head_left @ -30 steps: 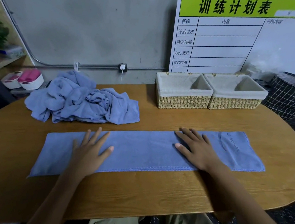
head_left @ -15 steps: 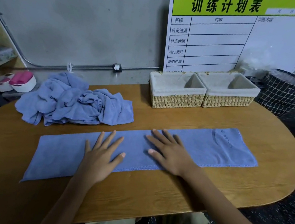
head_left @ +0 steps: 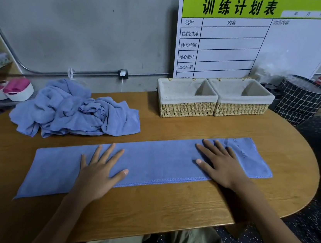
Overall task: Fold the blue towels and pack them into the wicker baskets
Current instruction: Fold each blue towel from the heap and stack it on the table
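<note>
Towel on the go: long blue towel [head_left: 150, 164] folded into a narrow strip, lying flat along the front edge of the wooden table [head_left: 165, 208], running slightly uphill from the front-left toward the right end.
Left hand: left hand [head_left: 98, 172] palm down on the left half of the strip, fingers spread and flat, not gripping anything, forearm coming in over the front edge.
Right hand: right hand [head_left: 221, 163] same deal, flat and open with fingers splayed, pressing near the right end of the strip, heel of the palm right at the towel's near hem.
Towel look: smooth, pretty much wrinkle-free, stitched hem visible along the near side, faint embossed lettering by the right end (too small to read).
Unfolded pile: crumpled heap of blue towels [head_left: 76, 111] at the back-left of the table, well apart from the strip.
Baskets: two wicker baskets [head_left: 214, 105] with pale cloth liners, side by side and touching at the back edge, both look empty inside.
</note>
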